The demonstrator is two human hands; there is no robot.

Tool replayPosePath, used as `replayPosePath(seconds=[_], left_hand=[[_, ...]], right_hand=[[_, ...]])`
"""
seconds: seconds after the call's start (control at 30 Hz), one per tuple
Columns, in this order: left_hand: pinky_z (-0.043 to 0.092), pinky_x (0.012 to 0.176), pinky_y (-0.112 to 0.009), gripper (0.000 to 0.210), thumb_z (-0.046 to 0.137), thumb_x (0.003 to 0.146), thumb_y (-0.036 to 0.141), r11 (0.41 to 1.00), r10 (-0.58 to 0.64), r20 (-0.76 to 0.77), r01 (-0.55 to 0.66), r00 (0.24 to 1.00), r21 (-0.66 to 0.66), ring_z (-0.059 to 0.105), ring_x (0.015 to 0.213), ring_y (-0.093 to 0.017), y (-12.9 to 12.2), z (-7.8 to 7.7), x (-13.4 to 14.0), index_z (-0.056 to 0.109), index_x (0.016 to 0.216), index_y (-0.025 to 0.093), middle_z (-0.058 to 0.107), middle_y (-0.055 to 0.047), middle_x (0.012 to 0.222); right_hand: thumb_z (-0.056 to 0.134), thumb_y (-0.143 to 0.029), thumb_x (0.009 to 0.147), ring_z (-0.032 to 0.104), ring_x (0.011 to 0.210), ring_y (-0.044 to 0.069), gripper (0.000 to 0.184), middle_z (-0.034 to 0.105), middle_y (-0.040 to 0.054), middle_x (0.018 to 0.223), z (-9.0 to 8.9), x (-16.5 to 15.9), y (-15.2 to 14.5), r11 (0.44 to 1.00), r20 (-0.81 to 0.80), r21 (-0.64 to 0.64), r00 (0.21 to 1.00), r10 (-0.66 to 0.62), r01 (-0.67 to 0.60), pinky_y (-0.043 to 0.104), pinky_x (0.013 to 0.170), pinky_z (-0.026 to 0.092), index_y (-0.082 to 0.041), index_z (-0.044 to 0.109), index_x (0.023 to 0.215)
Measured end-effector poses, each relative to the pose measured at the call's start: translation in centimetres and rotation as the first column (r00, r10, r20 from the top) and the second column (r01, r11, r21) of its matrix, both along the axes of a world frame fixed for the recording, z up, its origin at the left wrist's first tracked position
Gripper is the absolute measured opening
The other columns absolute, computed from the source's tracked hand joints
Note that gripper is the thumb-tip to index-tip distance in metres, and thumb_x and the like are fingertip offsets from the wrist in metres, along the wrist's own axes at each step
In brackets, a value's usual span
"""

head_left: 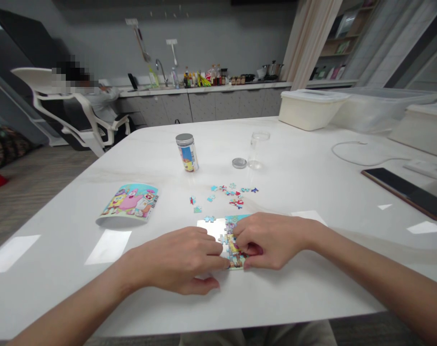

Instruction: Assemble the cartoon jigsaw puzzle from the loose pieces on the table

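Note:
A partly assembled jigsaw puzzle (236,245) lies on a white backing sheet (213,228) near the table's front. My left hand (184,259) rests at its left side, index fingertip on the lower edge of the joined pieces, thumb apart and nothing held. Over the puzzle's right part, my right hand (269,240) has its fingers curled down; whatever they hold is hidden. One blue puzzle piece (210,219) sits at the sheet's top edge. Several loose puzzle pieces (236,193) are scattered beyond. To the left is a curled picture sheet (130,204) with cartoon figures.
Farther back stand a picture-wrapped jar (187,154), a clear jar (258,151) and a silver lid (239,163). On the right are a phone (407,192), a white cable (370,156) and lidded plastic boxes (312,110). A person sits in a white chair (85,110) behind the table.

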State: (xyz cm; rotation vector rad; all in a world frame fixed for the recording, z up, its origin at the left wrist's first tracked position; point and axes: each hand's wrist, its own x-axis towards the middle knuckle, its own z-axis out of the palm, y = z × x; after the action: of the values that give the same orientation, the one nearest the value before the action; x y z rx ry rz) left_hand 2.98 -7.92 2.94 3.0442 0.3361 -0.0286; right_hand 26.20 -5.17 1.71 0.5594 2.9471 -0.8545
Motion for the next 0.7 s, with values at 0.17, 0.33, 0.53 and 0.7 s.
replayPosePath(seconds=[0.17,0.33,0.53,0.7], left_hand=[[0.033,0.054,-0.031,0.024,0.047,0.092,0.02,0.974,0.109,0.091,-0.125,0.99,0.19,0.049,0.054,-0.014,1.2,-0.6,-0.9,0.055,0.068,0.018,0.059,0.0,0.062],[0.021,0.044,-0.031,0.03,0.042,0.09,0.022,0.93,0.242,-0.019,-0.226,0.97,0.291,0.041,0.036,-0.011,2.1,-1.3,-1.7,0.052,0.063,0.019,0.054,0.002,0.046],[0.026,0.044,-0.028,0.028,0.04,0.09,0.022,0.903,0.377,-0.082,-0.347,0.922,0.255,0.047,0.039,-0.013,2.3,-2.2,-0.8,0.055,0.067,0.018,0.057,-0.001,0.049],[0.041,0.054,-0.032,0.025,0.036,0.092,0.025,0.519,0.769,0.199,-0.775,0.608,0.36,0.058,0.064,-0.023,2.2,-1.6,-0.5,0.057,0.084,0.014,0.063,-0.011,0.071]], right_hand=[[0.061,-0.026,0.077,0.037,0.058,0.01,0.034,0.044,-0.0036,0.063,0.0,0.1,-0.2,1.0,-0.002,-0.005,1.0,-0.018,0.018,0.026,0.052,0.025,-0.018,0.035,0.057],[0.062,-0.025,0.075,0.039,0.06,0.011,0.031,0.048,-0.0026,0.064,0.0,0.0,-0.6,0.999,-0.015,0.041,1.0,-0.014,0.015,0.026,0.053,0.026,-0.018,0.037,0.058],[0.056,-0.025,0.079,0.04,0.057,0.011,0.025,0.052,-0.0011,0.065,0.4,-0.2,-1.1,0.995,-0.023,0.099,1.0,-0.016,0.019,0.027,0.053,0.028,-0.018,0.041,0.06],[0.05,-0.024,0.085,0.042,0.059,0.012,0.027,0.051,0.0003,0.065,0.5,-0.1,-0.7,0.991,-0.077,0.13,0.997,-0.018,0.028,0.027,0.056,0.032,-0.018,0.041,0.061]])
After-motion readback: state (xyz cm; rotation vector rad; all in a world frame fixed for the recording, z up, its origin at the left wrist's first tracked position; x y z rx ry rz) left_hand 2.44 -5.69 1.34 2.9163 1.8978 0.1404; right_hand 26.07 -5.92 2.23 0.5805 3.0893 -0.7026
